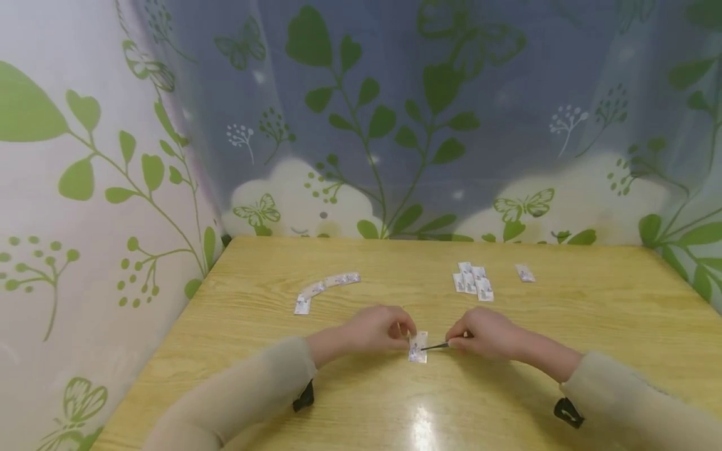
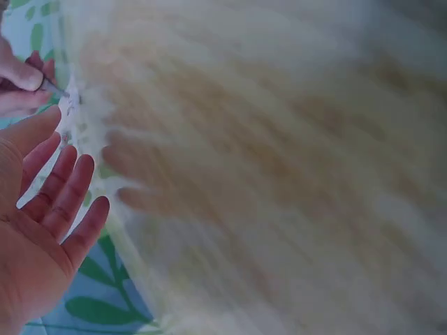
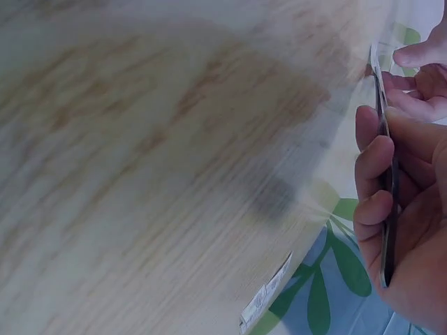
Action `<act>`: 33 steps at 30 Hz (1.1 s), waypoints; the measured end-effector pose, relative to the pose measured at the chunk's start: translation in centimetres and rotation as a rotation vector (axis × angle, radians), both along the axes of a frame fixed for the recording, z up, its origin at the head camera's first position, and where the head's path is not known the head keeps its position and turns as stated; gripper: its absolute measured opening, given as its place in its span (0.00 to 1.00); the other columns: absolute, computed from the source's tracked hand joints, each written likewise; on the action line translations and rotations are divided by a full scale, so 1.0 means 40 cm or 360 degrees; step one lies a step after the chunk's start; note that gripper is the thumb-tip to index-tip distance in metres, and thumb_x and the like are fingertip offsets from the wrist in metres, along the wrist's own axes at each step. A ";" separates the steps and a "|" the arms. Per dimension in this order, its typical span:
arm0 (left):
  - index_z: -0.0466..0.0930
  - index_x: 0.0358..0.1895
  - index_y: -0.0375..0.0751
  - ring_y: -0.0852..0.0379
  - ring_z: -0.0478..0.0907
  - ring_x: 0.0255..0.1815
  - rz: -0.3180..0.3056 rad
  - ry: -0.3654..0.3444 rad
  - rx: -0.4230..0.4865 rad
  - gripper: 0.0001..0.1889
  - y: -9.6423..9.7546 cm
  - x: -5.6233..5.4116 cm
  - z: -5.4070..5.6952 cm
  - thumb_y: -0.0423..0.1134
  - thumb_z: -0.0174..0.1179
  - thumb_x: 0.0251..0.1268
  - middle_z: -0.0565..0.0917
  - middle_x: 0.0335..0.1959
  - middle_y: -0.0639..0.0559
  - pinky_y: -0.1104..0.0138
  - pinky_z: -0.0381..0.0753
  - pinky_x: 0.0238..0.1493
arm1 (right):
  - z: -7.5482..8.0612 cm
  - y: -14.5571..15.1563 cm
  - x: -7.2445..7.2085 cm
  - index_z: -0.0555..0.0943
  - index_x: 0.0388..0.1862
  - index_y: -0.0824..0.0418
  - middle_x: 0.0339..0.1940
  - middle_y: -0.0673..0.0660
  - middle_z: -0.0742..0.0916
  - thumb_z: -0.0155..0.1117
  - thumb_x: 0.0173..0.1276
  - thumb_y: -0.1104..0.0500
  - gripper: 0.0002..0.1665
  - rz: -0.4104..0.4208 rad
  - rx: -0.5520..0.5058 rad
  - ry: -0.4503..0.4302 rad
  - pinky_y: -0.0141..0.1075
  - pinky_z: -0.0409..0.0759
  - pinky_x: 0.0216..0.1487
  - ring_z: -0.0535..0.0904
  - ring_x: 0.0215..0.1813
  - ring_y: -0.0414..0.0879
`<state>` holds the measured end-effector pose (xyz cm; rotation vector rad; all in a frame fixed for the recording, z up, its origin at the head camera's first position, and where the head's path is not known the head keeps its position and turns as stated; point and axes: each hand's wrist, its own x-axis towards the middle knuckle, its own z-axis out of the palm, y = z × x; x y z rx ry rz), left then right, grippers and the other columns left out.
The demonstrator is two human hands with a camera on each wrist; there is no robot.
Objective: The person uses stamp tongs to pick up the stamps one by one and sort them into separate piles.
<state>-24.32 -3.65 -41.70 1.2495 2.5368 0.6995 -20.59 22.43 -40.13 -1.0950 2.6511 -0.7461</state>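
Observation:
A small white printed card (image 1: 418, 357) is between my two hands, over the near middle of the wooden table. My left hand (image 1: 375, 329) pinches its left edge between thumb and forefinger; the other fingers are spread loosely in the left wrist view. From the right, my right hand (image 1: 487, 332) grips dark, slim tweezers (image 3: 391, 209), and their tip overlaps the card's printed face in the head view. Seen from the right wrist, the card (image 3: 375, 52) shows almost edge-on at the tweezer tip.
Farther back on the table (image 1: 254, 263), several similar cards (image 1: 342, 280) form a curved row at left. An overlapping cluster of cards (image 1: 469, 285) lies right of centre, with one single card (image 1: 525, 273) beyond it. Leaf-patterned cloth (image 1: 361, 125) hangs along the back and left.

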 end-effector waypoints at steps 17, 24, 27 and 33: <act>0.82 0.42 0.55 0.68 0.72 0.36 0.0063 0.0093 -0.0198 0.12 0.013 -0.003 -0.015 0.50 0.70 0.56 0.75 0.35 0.65 0.73 0.71 0.37 | -0.004 -0.012 0.006 0.88 0.38 0.59 0.28 0.44 0.85 0.63 0.69 0.61 0.07 -0.0086 0.0049 0.0035 0.31 0.72 0.28 0.71 0.25 0.31; 0.81 0.40 0.55 0.67 0.72 0.37 0.0089 0.0107 -0.0235 0.14 0.017 0.003 -0.015 0.52 0.71 0.55 0.75 0.36 0.64 0.73 0.72 0.37 | -0.015 -0.011 0.010 0.88 0.39 0.57 0.34 0.46 0.88 0.64 0.67 0.61 0.06 -0.0146 0.0081 0.0158 0.32 0.75 0.30 0.76 0.29 0.33; 0.80 0.40 0.55 0.67 0.72 0.37 0.0095 0.0113 -0.0242 0.14 0.019 0.005 -0.015 0.53 0.71 0.54 0.75 0.36 0.64 0.73 0.71 0.37 | -0.014 -0.014 0.010 0.88 0.37 0.56 0.33 0.46 0.88 0.65 0.67 0.62 0.05 -0.0121 0.0100 0.0266 0.34 0.77 0.31 0.79 0.32 0.34; 0.80 0.39 0.55 0.67 0.72 0.37 0.0103 0.0116 -0.0245 0.14 0.020 0.007 -0.010 0.53 0.71 0.54 0.74 0.35 0.64 0.73 0.71 0.37 | -0.010 -0.018 0.011 0.87 0.32 0.54 0.29 0.44 0.86 0.66 0.66 0.63 0.05 -0.0088 0.0087 0.0311 0.31 0.73 0.27 0.74 0.26 0.31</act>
